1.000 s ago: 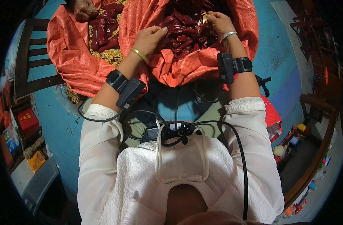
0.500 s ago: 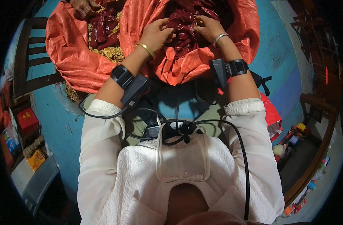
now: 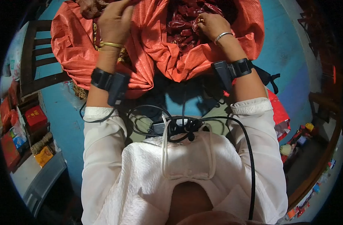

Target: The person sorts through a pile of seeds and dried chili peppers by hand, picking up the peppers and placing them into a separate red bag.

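Note:
My right hand point(image 3: 213, 27) is over the right orange-red woven sack point(image 3: 250, 35), fingers curled and pinched at a dried red chili. Glossy dark red dried chilies point(image 3: 181, 28) lie heaped in that sack's mouth. My left hand point(image 3: 115, 23), with a gold bangle, reaches over the left orange-red sack point(image 3: 70, 48). It is smeared by motion, and its fingertips are hidden at the top edge. Beneath its wrist show yellowish bits point(image 3: 122, 55). Another person's hand point(image 3: 89, 7) is just beside my left hand, at the far side of the left sack.
A dark wooden chair point(image 3: 38, 56) stands at the left on the blue floor point(image 3: 68, 142). Black cables point(image 3: 242, 138) run from a device at my waist. Shelves with a red box point(image 3: 35, 115) are at the left, and a red bag point(image 3: 278, 112) is by my right elbow.
My left hand has moved left from the right sack's chilies to over the left sack, near the other person's hand. My right hand stays at the chilies. The view has shifted slightly.

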Demonstrator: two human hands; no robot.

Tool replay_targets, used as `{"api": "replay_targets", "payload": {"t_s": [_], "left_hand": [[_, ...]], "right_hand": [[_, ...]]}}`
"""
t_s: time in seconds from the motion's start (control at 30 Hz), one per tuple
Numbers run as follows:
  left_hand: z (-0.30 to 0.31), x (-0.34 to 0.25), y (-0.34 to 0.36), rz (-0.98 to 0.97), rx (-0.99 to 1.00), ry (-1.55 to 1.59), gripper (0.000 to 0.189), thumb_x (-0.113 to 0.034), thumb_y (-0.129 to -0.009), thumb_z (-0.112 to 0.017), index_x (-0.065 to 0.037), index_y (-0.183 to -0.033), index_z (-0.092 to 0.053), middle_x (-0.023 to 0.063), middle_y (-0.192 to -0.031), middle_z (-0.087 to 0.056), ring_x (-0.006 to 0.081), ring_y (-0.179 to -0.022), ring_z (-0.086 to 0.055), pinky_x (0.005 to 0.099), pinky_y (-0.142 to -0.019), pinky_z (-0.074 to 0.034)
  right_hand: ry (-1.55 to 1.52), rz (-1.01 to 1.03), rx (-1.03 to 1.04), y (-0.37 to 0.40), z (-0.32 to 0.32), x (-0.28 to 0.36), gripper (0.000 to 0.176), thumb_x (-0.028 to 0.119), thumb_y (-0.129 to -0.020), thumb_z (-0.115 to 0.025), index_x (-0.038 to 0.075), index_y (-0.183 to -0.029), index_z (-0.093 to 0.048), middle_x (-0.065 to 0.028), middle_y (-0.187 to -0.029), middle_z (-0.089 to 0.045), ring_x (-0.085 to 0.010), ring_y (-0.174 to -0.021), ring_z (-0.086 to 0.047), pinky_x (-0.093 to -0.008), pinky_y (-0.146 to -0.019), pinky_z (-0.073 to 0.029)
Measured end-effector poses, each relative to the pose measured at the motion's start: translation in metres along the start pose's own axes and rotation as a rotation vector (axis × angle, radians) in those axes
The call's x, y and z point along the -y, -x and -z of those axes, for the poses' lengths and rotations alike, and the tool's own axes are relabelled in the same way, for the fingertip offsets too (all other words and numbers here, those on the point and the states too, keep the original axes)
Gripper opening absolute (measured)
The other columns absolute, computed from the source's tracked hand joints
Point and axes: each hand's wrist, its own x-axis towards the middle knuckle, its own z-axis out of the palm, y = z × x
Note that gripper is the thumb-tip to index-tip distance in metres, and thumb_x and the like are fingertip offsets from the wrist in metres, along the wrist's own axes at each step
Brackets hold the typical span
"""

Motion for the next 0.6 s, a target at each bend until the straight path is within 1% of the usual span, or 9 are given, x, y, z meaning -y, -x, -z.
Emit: {"api": "replay_targets", "payload": {"t_s": [0.03, 0.1, 0.23, 0.3, 0.37, 0.43, 0.5, 0.57, 0.6], "left_hand": [[0.011, 0.016, -0.001, 0.037, 0.016, -0.1, 0.021, -0.016, -0.076, -0.058, -0.006, -0.094, -0.061, 0.0086, -0.087, -0.061, 0.0194, -0.082, -0.058, 0.0268, -0.071, -0.044], [0.025, 0.036, 0.002, 0.064, -0.062, -0.192, 0.023, -0.024, -0.072, -0.061, -0.011, -0.091, -0.061, 0.0097, -0.087, -0.06, 0.0259, -0.077, -0.058, 0.0316, -0.066, -0.046], [0.05, 0.052, 0.003, 0.17, 0.013, -0.387, 0.026, -0.025, -0.071, -0.062, -0.01, -0.092, -0.06, 0.0097, -0.086, -0.06, 0.0262, -0.077, -0.057, 0.032, -0.067, -0.045], [0.052, 0.052, 0.001, -0.032, -0.093, -0.652, 0.027, -0.024, -0.071, -0.062, -0.01, -0.093, -0.059, 0.0098, -0.084, -0.059, 0.027, -0.077, -0.057, 0.0331, -0.068, -0.045], [0.039, 0.043, 0.001, -0.037, -0.131, -0.524, 0.025, -0.022, -0.071, -0.062, -0.01, -0.093, -0.06, 0.0097, -0.082, -0.059, 0.0268, -0.076, -0.057, 0.034, -0.068, -0.044], [0.014, 0.017, 0.006, -0.081, 0.007, -0.044, 0.023, -0.015, -0.072, -0.062, -0.005, -0.093, -0.059, 0.0092, -0.089, -0.06, 0.0237, -0.078, -0.058, 0.0297, -0.068, -0.046], [-0.019, -0.011, 0.02, -0.014, 0.213, 0.172, 0.018, -0.014, -0.072, -0.062, -0.004, -0.088, -0.06, 0.0086, -0.084, -0.06, 0.023, -0.073, -0.059, 0.0276, -0.064, -0.046], [-0.05, -0.027, 0.035, -0.04, 0.433, 0.216, 0.019, -0.013, -0.074, -0.06, -0.005, -0.091, -0.059, 0.0087, -0.088, -0.059, 0.0242, -0.08, -0.057, 0.0298, -0.07, -0.045], [-0.061, -0.03, 0.042, -0.113, 0.475, 0.178, 0.021, -0.013, -0.074, -0.059, -0.006, -0.094, -0.057, 0.009, -0.092, -0.057, 0.0248, -0.085, -0.055, 0.0312, -0.074, -0.044]], "right_hand": [[-0.006, -0.001, -0.003, -0.001, -0.001, 0.003, 0.019, 0.025, -0.075, -0.052, 0.012, -0.087, -0.059, -0.013, -0.088, -0.06, -0.0299, -0.084, -0.057, -0.0404, -0.071, -0.046], [0.006, 0.06, -0.024, -0.002, -0.003, 0.01, 0.018, 0.023, -0.075, -0.052, 0.011, -0.087, -0.059, -0.0134, -0.087, -0.06, -0.0296, -0.083, -0.057, -0.0404, -0.07, -0.046], [0.018, 0.151, -0.114, -0.002, -0.013, 0.021, 0.018, 0.021, -0.075, -0.053, 0.01, -0.088, -0.059, -0.0123, -0.085, -0.06, -0.0293, -0.082, -0.057, -0.0405, -0.07, -0.046], [0.02, 0.175, -0.137, -0.003, -0.016, 0.022, 0.018, 0.022, -0.075, -0.053, 0.011, -0.088, -0.059, -0.0116, -0.085, -0.06, -0.0292, -0.082, -0.057, -0.0405, -0.071, -0.046], [0.023, 0.2, -0.16, -0.004, -0.017, 0.025, 0.018, 0.022, -0.075, -0.053, 0.011, -0.088, -0.059, -0.0109, -0.085, -0.059, -0.0291, -0.082, -0.057, -0.0405, -0.072, -0.045], [-0.015, 0.21, -0.16, -0.004, -0.017, 0.027, 0.021, 0.021, -0.074, -0.056, 0.011, -0.092, -0.06, -0.0106, -0.085, -0.059, -0.0286, -0.081, -0.057, -0.0371, -0.071, -0.045], [-0.069, 0.203, -0.2, -0.002, -0.014, 0.028, 0.02, 0.021, -0.074, -0.056, 0.011, -0.091, -0.06, -0.0105, -0.086, -0.059, -0.0285, -0.081, -0.057, -0.0367, -0.071, -0.045], [-0.124, 0.198, -0.239, -0.003, -0.01, 0.027, 0.02, 0.022, -0.074, -0.056, 0.011, -0.09, -0.061, -0.0103, -0.087, -0.059, -0.0284, -0.08, -0.057, -0.0363, -0.07, -0.045], [-0.125, 0.138, -0.252, -0.004, -0.005, 0.021, 0.02, 0.023, -0.075, -0.054, 0.013, -0.09, -0.061, -0.0094, -0.086, -0.06, -0.0286, -0.081, -0.057, -0.0381, -0.072, -0.045]]}}
